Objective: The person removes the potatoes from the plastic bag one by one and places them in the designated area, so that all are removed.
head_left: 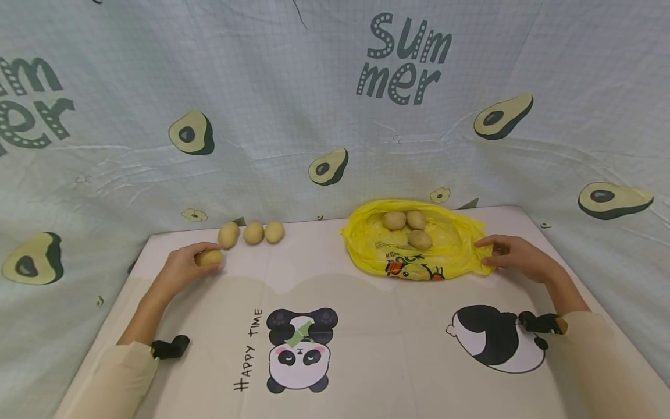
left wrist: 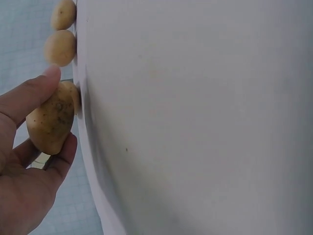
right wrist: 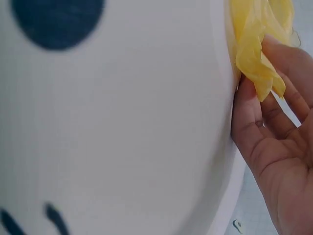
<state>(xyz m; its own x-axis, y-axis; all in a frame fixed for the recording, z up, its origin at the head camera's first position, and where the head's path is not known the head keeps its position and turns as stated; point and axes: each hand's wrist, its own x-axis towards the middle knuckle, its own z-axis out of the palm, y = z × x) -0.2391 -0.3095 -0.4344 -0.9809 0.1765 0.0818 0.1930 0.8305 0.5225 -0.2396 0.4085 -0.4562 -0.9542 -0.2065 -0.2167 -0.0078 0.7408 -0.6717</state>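
At the table's left side my left hand (head_left: 180, 267) grips a potato (head_left: 211, 258) between thumb and fingers. Dark specks show on this potato's skin in the left wrist view. Just beyond it, three potatoes (head_left: 253, 233) stand in a row along the back edge. A yellow plastic bag (head_left: 361, 255) lies spread at the back right, with three more potatoes (head_left: 419, 239) in its opening. My right hand (head_left: 520, 257) pinches the bag's gathered right end; in the right wrist view, thumb and fingers close around the crumpled yellow plastic (right wrist: 257, 58).
A pale tablecloth (head_left: 377, 337) printed with pandas covers the table. Behind the back edge hangs a light curtain (head_left: 262, 105) with avocado prints, and it also runs down both sides. The row of potatoes and the bag both sit close to that curtain.
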